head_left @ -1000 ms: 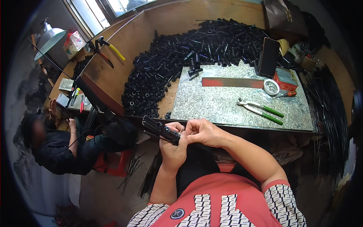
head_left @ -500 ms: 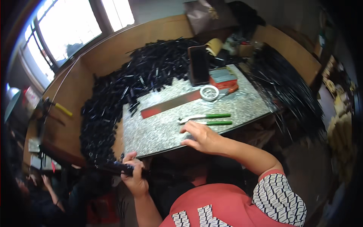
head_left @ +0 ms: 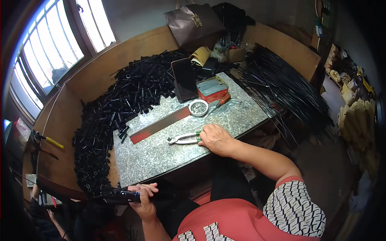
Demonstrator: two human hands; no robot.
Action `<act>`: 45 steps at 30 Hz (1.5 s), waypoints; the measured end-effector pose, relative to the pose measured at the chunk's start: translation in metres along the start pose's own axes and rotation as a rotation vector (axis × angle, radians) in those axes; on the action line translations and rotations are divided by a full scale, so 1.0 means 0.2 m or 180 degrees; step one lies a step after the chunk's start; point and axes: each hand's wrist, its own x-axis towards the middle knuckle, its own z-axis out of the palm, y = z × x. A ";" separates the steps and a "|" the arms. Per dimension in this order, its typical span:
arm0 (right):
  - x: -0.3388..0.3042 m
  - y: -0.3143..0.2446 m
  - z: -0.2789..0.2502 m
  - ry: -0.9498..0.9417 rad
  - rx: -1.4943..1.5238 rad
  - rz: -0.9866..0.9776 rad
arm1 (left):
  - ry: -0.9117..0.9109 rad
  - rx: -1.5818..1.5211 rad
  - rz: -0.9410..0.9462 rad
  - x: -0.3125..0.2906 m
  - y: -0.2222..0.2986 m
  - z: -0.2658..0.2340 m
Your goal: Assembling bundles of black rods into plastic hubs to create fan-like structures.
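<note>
My right hand (head_left: 217, 140) is closed over the green handles of a pair of pliers (head_left: 183, 139) lying on the speckled stone slab (head_left: 152, 156). The bare metal jaws point left, and most of the handles are hidden under my fingers. Off the slab's front left edge, my left hand (head_left: 144, 199) grips a bundle of thin black rods (head_left: 120, 195), which looks like a folded umbrella frame. Its splayed end points left; the other end fades into the dark by my lap.
A large heap of black tubes (head_left: 132, 84) borders the slab. On it are a flat metal bar (head_left: 161, 125), a white bowl of small metal parts (head_left: 198, 107), a screwdriver (head_left: 219, 105), a red box (head_left: 213, 90) and a phone (head_left: 185, 80). Long black rods (head_left: 281, 84) lie right.
My right hand has come down from hovering open beside the pliers and closed on their handles. The view has shifted; my left hand still holds the black bundle.
</note>
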 end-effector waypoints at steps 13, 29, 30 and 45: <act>0.08 -0.34 -0.29 -0.0384 0.2190 -0.0017 | -0.0271 -0.0652 -0.0556 -0.02 -0.07 -0.05; 0.06 -0.46 -0.33 0.1336 -0.0590 -0.1055 | -0.0132 -0.0080 -0.0496 -0.05 -0.11 -0.09; 0.06 -0.47 -0.33 0.1249 -0.0458 -0.1047 | -0.0132 -0.0077 -0.0495 -0.07 -0.11 -0.09; -0.15 -0.44 -0.29 -0.1349 0.2248 -0.0960 | -0.0782 -0.0550 -0.1019 -0.05 -0.10 -0.11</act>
